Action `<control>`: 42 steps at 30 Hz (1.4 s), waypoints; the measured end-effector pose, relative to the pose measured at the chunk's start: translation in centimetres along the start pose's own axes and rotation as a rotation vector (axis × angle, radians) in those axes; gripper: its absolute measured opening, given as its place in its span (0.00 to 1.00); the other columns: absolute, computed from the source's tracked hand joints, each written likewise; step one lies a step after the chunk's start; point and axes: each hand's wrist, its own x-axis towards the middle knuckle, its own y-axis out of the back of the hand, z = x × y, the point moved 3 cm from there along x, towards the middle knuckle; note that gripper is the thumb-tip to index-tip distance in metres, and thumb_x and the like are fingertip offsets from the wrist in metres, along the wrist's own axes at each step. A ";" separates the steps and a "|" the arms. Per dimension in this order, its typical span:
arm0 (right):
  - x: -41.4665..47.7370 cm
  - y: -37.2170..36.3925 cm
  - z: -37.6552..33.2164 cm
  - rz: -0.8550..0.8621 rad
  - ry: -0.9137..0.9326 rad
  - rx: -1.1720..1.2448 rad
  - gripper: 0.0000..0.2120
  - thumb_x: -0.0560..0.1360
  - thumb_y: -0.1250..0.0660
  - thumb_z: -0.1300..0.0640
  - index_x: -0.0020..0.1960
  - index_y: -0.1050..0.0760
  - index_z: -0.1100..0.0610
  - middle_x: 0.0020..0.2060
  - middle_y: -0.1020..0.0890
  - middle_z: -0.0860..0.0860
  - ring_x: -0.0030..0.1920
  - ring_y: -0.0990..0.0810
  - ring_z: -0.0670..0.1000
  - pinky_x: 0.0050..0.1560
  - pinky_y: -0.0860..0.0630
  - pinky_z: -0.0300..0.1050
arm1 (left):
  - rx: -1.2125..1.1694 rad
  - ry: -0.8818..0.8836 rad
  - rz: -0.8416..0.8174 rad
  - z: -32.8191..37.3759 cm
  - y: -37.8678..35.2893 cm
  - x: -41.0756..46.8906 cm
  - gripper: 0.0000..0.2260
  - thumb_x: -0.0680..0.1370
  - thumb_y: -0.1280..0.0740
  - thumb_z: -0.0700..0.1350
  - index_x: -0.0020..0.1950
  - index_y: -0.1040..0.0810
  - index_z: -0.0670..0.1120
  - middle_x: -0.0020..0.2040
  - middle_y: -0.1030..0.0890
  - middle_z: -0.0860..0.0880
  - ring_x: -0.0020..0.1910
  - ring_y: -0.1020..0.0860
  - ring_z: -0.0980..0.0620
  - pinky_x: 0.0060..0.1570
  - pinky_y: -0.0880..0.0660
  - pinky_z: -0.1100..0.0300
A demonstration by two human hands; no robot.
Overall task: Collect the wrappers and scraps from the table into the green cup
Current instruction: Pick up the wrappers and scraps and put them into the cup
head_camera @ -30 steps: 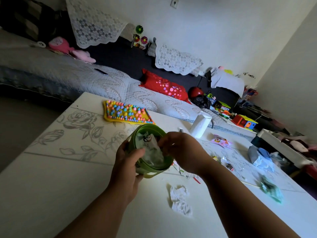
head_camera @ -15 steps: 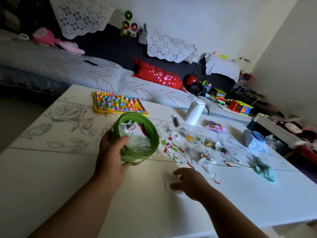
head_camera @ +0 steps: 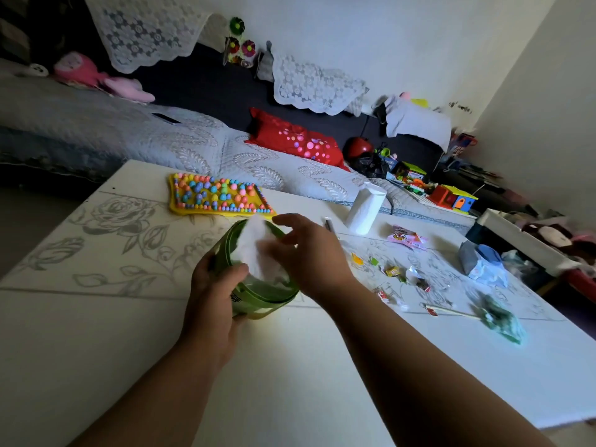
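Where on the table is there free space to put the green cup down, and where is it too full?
Free: the near strip of the table in front of the green cup, and the rose-printed part left of it, near the yellow mat. Crowded: right of the cup, the scraps between white roll and green wrapper.

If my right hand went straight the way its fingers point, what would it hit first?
The crumpled white paper your right hand pinches, in the mouth of the green cup; beyond it probably the cup's wall, though depth is unclear.
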 end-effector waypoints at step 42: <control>2.9 4.6 28.7 -0.183 -0.583 -0.190 0.12 0.67 0.25 0.48 0.35 0.22 0.56 0.28 0.25 0.50 0.29 0.27 0.48 0.28 0.35 0.38 | -0.023 0.009 0.052 -4.2 -4.8 2.3 0.18 0.78 0.34 0.45 0.68 0.23 0.55 0.64 0.19 0.49 0.60 0.20 0.47 0.44 0.19 0.50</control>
